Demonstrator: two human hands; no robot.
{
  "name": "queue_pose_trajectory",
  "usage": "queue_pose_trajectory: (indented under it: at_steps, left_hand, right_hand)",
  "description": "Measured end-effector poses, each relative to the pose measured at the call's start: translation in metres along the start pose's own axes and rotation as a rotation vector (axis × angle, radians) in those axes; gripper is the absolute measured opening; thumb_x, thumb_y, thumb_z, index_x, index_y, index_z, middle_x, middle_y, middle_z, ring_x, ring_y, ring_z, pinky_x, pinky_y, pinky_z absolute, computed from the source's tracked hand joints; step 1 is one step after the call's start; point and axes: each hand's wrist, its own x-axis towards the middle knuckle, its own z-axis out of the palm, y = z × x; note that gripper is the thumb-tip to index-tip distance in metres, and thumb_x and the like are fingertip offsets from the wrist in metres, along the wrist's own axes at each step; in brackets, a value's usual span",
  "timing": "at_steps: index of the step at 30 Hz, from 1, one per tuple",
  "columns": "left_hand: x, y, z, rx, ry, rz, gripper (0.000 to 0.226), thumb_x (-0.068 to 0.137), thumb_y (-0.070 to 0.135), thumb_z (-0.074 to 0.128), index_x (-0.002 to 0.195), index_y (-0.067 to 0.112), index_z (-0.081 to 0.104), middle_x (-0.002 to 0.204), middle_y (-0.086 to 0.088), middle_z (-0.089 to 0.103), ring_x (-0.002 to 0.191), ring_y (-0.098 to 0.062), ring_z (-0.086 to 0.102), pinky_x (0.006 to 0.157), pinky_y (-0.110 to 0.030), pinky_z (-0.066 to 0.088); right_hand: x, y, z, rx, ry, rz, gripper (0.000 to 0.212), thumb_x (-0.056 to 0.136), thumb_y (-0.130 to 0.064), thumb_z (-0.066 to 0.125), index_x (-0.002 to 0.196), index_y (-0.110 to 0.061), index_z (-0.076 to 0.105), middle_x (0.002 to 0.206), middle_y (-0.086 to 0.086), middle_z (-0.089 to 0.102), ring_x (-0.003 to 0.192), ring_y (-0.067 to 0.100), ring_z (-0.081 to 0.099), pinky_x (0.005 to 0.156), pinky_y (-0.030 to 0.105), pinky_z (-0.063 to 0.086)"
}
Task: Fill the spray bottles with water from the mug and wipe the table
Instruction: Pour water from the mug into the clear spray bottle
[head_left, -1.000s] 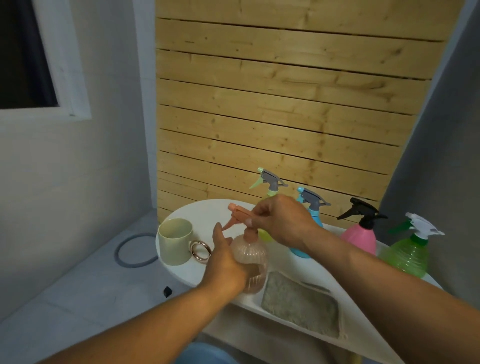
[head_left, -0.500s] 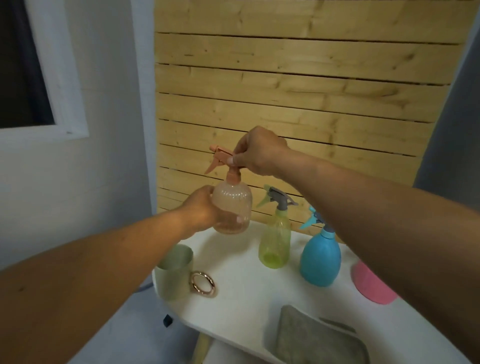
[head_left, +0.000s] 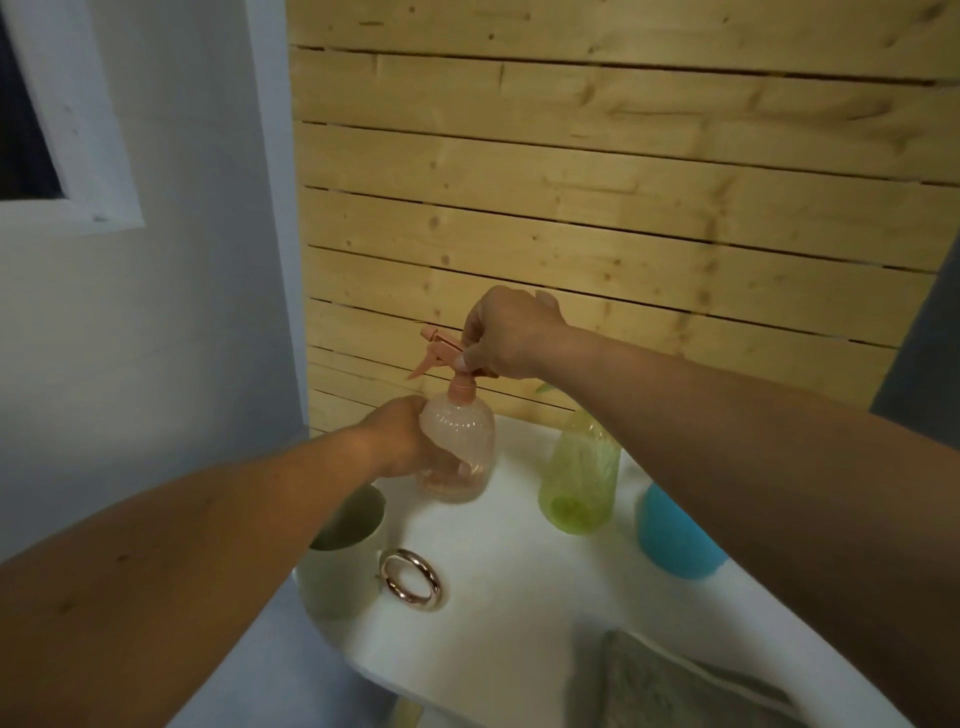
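pink bottle (head_left: 457, 452) lowered, fingers (head_left: 470, 358) pinching sprayer

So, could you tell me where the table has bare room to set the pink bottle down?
Bare white table lies between the mug, yellow-green bottle and grey cloth. Crowded along the wall, around the blue bottle.

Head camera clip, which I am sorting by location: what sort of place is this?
Probably a small indoor room or utility corner: a pale wooden slat wall, a white-framed window and a white round-edged table.
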Motion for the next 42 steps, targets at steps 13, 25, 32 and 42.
queue_pose_trajectory:
  at_steps: [13, 25, 32, 42]
  left_hand:
    - [0.023, -0.009, 0.013, 0.168, -0.089, -0.025, 0.045, 0.072, 0.031, 0.092, 0.108, 0.02, 0.067, 0.102, 0.001, 0.07, 0.098, -0.021, 0.064, 0.076, -0.027, 0.049]
    - [0.026, -0.002, 0.018, 0.168, -0.117, -0.002, 0.047, 0.082, 0.022, 0.085, 0.123, 0.014, 0.063, 0.116, -0.006, 0.069, 0.107, -0.024, 0.063, 0.097, -0.036, 0.056]
    - [0.026, 0.0, 0.019, 0.033, -0.118, -0.006, 0.061, 0.066, 0.032, 0.094, 0.119, 0.017, 0.069, 0.113, -0.003, 0.073, 0.109, -0.023, 0.067, 0.099, -0.04, 0.056]
    - [0.033, -0.002, 0.029, 0.063, 0.008, -0.025, 0.077, 0.058, 0.057, 0.09, 0.122, 0.021, 0.066, 0.113, 0.0, 0.07, 0.105, -0.021, 0.066, 0.093, -0.035, 0.056]
  right_hand:
    - [0.008, -0.002, 0.022, -0.167, -0.029, -0.048, 0.026, 0.084, -0.04, 0.077, 0.096, -0.018, 0.072, 0.088, 0.0, 0.069, 0.102, 0.025, 0.063, 0.118, 0.052, 0.014]
    - [0.011, 0.0, 0.022, -0.212, -0.044, -0.022, 0.031, 0.086, -0.04, 0.076, 0.107, -0.018, 0.068, 0.095, -0.001, 0.069, 0.108, 0.025, 0.061, 0.12, 0.055, 0.008]
    - [-0.01, 0.011, -0.053, 0.016, 0.054, 0.031, 0.039, 0.093, -0.049, 0.067, 0.116, -0.019, 0.074, 0.117, 0.002, 0.071, 0.114, 0.025, 0.06, 0.11, 0.047, 0.039]
    - [-0.051, 0.076, -0.07, -0.084, -0.294, 0.19, 0.048, 0.084, -0.05, 0.076, 0.11, -0.009, 0.076, 0.118, 0.01, 0.071, 0.108, 0.025, 0.063, 0.087, 0.035, 0.048]
